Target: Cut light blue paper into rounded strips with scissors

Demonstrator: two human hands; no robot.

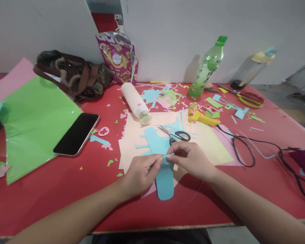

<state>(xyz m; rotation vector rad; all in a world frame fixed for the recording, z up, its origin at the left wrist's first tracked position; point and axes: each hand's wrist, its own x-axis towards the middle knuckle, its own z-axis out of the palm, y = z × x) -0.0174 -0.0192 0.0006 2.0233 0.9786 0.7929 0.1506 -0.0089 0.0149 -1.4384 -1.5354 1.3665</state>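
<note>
My left hand (141, 174) and my right hand (190, 159) pinch the two ends of a thin blue paper strip (167, 156) between them, just above a blue paper cut-out (161, 159) lying on cream sheets (132, 135). Both hands are closed in a pinch on the strip. Small black-handled scissors (175, 135) lie right behind my right hand. A yellow glue gun (200, 117) rests further back with its black cord (244, 149) running off to the right.
A phone (76, 134) lies on a green sheet (33, 125) at the left. A white glue bottle (136, 101) lies on its side; a green bottle (208, 67), a snack bag (119, 57), a handbag (71, 76) and red-yellow scissors (249, 98) stand behind. Paper scraps litter the red table (66, 189).
</note>
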